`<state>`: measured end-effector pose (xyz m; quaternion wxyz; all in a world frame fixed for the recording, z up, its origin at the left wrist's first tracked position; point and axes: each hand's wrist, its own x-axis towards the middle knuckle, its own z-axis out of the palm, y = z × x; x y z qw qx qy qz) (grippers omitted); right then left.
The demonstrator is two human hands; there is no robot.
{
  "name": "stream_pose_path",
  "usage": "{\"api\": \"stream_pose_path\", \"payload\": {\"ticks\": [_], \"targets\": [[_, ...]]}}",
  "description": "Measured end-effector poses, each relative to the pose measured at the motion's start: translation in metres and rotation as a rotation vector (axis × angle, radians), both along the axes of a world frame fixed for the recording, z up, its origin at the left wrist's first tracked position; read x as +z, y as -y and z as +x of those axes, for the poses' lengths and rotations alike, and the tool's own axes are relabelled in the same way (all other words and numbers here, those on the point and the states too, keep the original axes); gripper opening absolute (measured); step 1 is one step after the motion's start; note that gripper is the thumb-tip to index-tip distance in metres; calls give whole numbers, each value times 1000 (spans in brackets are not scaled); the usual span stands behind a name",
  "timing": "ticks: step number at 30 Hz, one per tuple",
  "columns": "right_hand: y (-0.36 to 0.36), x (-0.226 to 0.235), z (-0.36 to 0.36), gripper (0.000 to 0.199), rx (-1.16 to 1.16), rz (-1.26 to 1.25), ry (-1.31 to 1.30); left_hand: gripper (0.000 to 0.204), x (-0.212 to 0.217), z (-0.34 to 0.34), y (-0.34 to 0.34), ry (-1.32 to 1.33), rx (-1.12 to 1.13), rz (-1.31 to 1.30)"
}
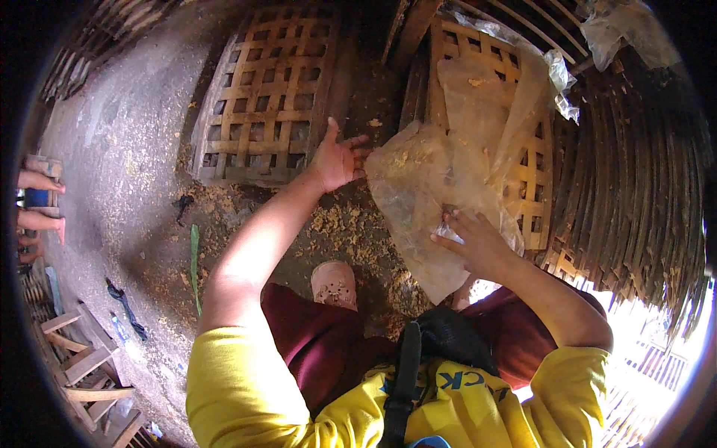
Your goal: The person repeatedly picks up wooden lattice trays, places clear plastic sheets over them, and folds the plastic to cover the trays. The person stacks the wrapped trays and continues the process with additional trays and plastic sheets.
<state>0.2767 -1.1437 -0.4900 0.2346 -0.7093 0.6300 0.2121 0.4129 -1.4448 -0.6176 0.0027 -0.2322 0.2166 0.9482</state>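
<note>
A wrinkled clear plastic sheet (pixel 426 201) with yellow crumbs stuck to it hangs in front of me. My right hand (pixel 478 243) pinches its lower right edge. My left hand (pixel 340 160) is spread open at the sheet's left edge, fingertips touching the plastic. Behind the sheet leans a woven bamboo lattice tray (pixel 534 172) with more plastic film (pixel 485 97) draped over it. I sit on the ground in a yellow shirt and maroon trousers, with a pink shoe (pixel 334 284) between my arms.
A second woven bamboo tray (pixel 269 97) lies on the ground at upper centre. Yellow crumbs (pixel 340 224) litter the dirt floor. Stacked bamboo trays (pixel 642 194) fill the right. Wooden frames (pixel 82 366) lie lower left. Another person's feet (pixel 41 201) show at the left edge.
</note>
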Motion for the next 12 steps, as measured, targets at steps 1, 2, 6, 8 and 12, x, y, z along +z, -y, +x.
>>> {"api": "stream_pose_path", "payload": {"ticks": [1, 2, 6, 8, 12], "targets": [[0, 0, 0, 89, 2, -1, -1, 72, -5, 0, 1, 39, -67, -83], [-1, -2, 0, 89, 1, 0, -1, 72, 1, -1, -1, 80, -137, -165], [-5, -7, -3, 89, 8, -27, -11, 63, 33, -8, -24, -33, -316, -858], [-3, -7, -3, 89, 4, -21, -6, 62, 49, -13, -35, -136, -312, -988], [-4, -9, -3, 90, 32, -37, -27, 73, 30, -31, -31, -45, -443, -953]]}}
